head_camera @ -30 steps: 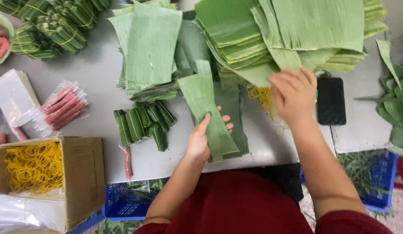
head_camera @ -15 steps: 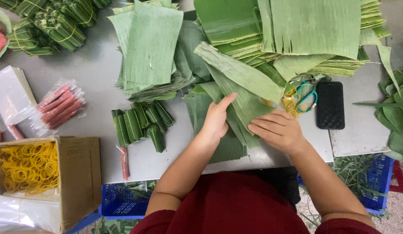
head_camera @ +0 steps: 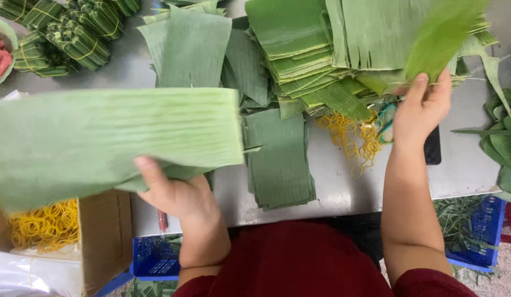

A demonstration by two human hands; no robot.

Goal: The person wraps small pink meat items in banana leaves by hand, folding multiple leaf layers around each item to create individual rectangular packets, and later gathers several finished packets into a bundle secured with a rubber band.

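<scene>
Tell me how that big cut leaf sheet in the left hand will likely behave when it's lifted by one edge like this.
The leaf sheet probably feels light and thin: the left hand holds it up by its lower edge alone. It looks fairly springy, spanning wide without folding, though it may sag. Its ribbing and the frayed edges on the leaf stacks suggest it tears easily along the grain.

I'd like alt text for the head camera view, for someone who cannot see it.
Seen from above, a person's left hand lifts a wide banana leaf sheet while the right hand holds a blurred leaf strip over leaf stacks on a metal table. Yellow rubber bands lie nearby.
</scene>
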